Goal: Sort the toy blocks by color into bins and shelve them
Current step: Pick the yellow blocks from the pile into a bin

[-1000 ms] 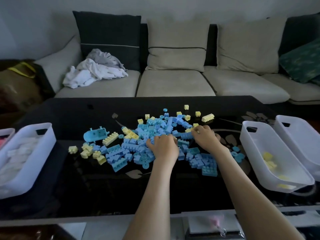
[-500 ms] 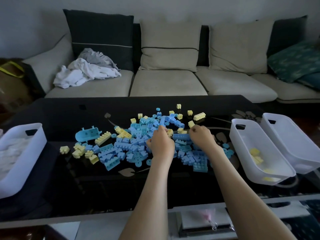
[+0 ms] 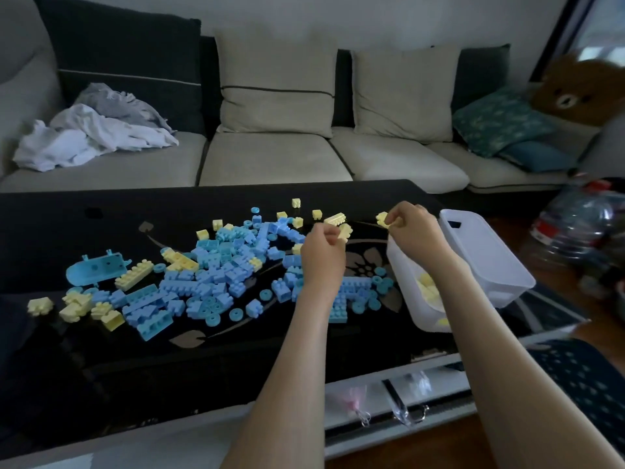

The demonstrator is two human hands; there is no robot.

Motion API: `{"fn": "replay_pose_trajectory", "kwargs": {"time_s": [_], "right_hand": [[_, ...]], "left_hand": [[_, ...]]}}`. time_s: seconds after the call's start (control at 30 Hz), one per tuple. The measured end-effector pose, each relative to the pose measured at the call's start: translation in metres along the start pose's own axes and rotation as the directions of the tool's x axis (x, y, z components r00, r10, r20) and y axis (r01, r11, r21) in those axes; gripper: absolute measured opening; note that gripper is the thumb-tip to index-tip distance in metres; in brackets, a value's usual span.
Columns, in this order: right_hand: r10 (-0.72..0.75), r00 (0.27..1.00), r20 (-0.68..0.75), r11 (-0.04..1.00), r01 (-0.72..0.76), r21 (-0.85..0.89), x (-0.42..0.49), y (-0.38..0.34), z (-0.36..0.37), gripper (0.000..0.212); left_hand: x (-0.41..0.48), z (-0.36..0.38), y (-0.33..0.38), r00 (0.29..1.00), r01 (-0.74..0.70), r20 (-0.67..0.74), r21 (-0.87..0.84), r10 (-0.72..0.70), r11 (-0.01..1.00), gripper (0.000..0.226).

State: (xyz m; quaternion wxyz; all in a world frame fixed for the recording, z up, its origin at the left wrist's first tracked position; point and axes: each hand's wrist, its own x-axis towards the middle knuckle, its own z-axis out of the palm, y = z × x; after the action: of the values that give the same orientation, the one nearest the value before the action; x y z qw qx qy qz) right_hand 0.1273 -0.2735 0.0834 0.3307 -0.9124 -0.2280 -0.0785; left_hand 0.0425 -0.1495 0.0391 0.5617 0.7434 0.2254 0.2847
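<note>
At the right end of the black worktop (image 3: 84,231) stand two white bins, side by side. The near bin (image 3: 400,265) holds a small heap of yellow blocks (image 3: 425,288); our right forearm crosses over it and hides much of its inside. The far bin (image 3: 490,258) sits just beside it, and we see only its white walls and floor.

Our right hand (image 3: 414,233) hangs over the near bin's far end, thumb and fingers pinching a yellow piece (image 3: 383,219). Our left hand (image 3: 323,257) is raised over the pile (image 3: 220,265), fingers curled round a yellow brick (image 3: 345,231).

The pile lies across the middle of the worktop: mostly blue blocks with yellow ones mixed in, and a few loose yellow ones (image 3: 296,203) along its far edge. At its left end lie a blue boat (image 3: 96,269), a long brick (image 3: 133,275) just beside it, and a yellow cluster (image 3: 76,308) nearer us. Our left forearm covers part of the pile's right side.

Behind the worktop runs a sofa (image 3: 270,160) with cushions against its back. A heap of clothes (image 3: 94,133) lies on its left seat, and a bear toy (image 3: 575,93) leans at its right end. On the floor to the right sit plastic bottles (image 3: 575,225), too blurred to tell more. Below the worktop's near edge, small clear bags (image 3: 406,401) lie on a white shelf.
</note>
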Motion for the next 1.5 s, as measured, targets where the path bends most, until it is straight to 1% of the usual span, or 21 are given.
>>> {"fn": "replay_pose_trajectory", "kwargs": {"time_s": [0.1, 0.17, 0.23, 0.3, 0.37, 0.43, 0.5, 0.57, 0.63, 0.73, 0.83, 0.93, 1.0, 1.07, 1.13, 1.2, 1.27, 1.33, 1.37, 1.4, 1.5], "right_hand": [[0.061, 0.997, 0.038, 0.998, -0.061, -0.011, 0.0, 0.02, -0.023, 0.027], [0.105, 0.992, 0.063, 0.994, -0.104, -0.026, -0.002, 0.032, -0.037, 0.027], [0.138, 0.982, 0.128, 0.989, -0.13, -0.065, -0.004, 0.04, -0.046, 0.017], [0.189, 0.952, 0.241, 0.982, -0.18, -0.058, -0.005, 0.046, -0.053, 0.019], [0.219, 0.926, 0.309, 0.973, -0.232, 0.006, -0.008, 0.047, -0.057, 0.024], [0.193, 0.926, 0.324, 0.961, -0.245, 0.127, -0.009, 0.043, -0.056, 0.03], [0.15, 0.922, 0.358, 0.956, -0.227, 0.186, -0.01, 0.04, -0.055, 0.03], [0.109, 0.913, 0.392, 0.965, -0.192, 0.178, -0.011, 0.04, -0.054, 0.027], [0.092, 0.914, 0.396, 0.965, -0.181, 0.192, -0.011, 0.041, -0.054, 0.025], [0.088, 0.918, 0.386, 0.961, -0.18, 0.208, -0.012, 0.042, -0.053, 0.024], [0.107, 0.924, 0.368, 0.958, -0.195, 0.211, -0.013, 0.044, -0.048, 0.021], [0.123, 0.933, 0.339, 0.955, -0.204, 0.214, -0.01, 0.045, -0.043, 0.019], [0.13, 0.936, 0.326, 0.951, -0.211, 0.226, -0.009, 0.046, -0.041, 0.019], [0.124, 0.939, 0.319, 0.95, -0.205, 0.234, -0.008, 0.045, -0.038, 0.019], [0.106, 0.937, 0.332, 0.955, -0.189, 0.228, -0.009, 0.042, -0.034, 0.019], [0.092, 0.934, 0.346, 0.96, -0.175, 0.218, -0.01, 0.039, -0.03, 0.018], [0.088, 0.942, 0.325, 0.956, -0.172, 0.239, -0.009, 0.038, -0.029, 0.019], [0.111, 0.96, 0.256, 0.946, -0.182, 0.269, -0.005, 0.041, -0.032, 0.018], [0.133, 0.968, 0.213, 0.95, -0.185, 0.25, -0.003, 0.043, -0.033, 0.018], [0.158, 0.972, 0.174, 0.961, -0.192, 0.199, -0.001, 0.046, -0.035, 0.018], [0.223, 0.969, 0.105, 0.975, -0.219, -0.05, 0.003, 0.05, -0.042, 0.019]], "left_hand": [[-0.007, 0.028, 0.013, 0.992, -0.111, 0.054, 0.0, 0.111, 0.994, 0.013], [-0.015, 0.049, 0.02, 0.985, -0.134, 0.109, -0.032, 0.137, 0.99, 0.015], [-0.024, 0.064, 0.021, 0.983, -0.07, 0.163, -0.113, 0.088, 0.991, 0.012], [-0.031, 0.073, 0.018, 0.974, 0.013, 0.223, -0.177, 0.028, 0.984, 0.008], [-0.034, 0.076, 0.015, 0.963, 0.033, 0.268, -0.185, 0.019, 0.982, 0.009], [-0.031, 0.074, 0.015, 0.963, 0.006, 0.265, -0.2, 0.048, 0.98, 0.01], [-0.028, 0.073, 0.019, 0.963, -0.033, 0.255, -0.224, 0.091, 0.974, 0.013], [-0.026, 0.074, 0.021, 0.959, -0.047, 0.26, -0.253, 0.115, 0.966, 0.016], [-0.028, 0.076, 0.021, 0.955, -0.033, 0.275, -0.273, 0.111, 0.962, 0.015], [-0.032, 0.079, 0.018, 0.962, 0.025, 0.265, -0.321, 0.065, 0.947, 0.012], [-0.032, 0.084, 0.015, 0.978, 0.053, 0.209, -0.335, 0.02, 0.941, 0.013], [-0.027, 0.084, 0.013, 0.998, 0.03, 0.066, -0.277, -0.012, 0.96, 0.019], [-0.022, 0.079, 0.01, 0.998, 0.046, -0.036, -0.164, -0.053, 0.985, 0.025], [-0.016, 0.072, 0.004, 0.992, 0.097, -0.077, -0.013, -0.098, 0.995, 0.027], [-0.011, 0.066, -0.005, 0.988, 0.151, -0.03, 0.14, -0.149, 0.978, 0.026], [-0.008, 0.063, -0.011, 0.984, 0.149, 0.052, 0.264, -0.169, 0.953, 0.028], [-0.008, 0.062, -0.011, 0.988, 0.092, 0.09, 0.316, -0.127, 0.944, 0.03], [-0.007, 0.065, -0.004, 0.99, 0.019, 0.124, 0.318, -0.062, 0.948, 0.031], [-0.007, 0.068, 0.0, 0.988, -0.01, 0.151, 0.317, -0.04, 0.948, 0.031], [-0.008, 0.071, 0.004, 0.982, -0.03, 0.185, 0.322, -0.031, 0.946, 0.031], [-0.016, 0.08, 0.011, 0.964, -0.052, 0.264, 0.301, -0.03, 0.952, 0.029]]}}
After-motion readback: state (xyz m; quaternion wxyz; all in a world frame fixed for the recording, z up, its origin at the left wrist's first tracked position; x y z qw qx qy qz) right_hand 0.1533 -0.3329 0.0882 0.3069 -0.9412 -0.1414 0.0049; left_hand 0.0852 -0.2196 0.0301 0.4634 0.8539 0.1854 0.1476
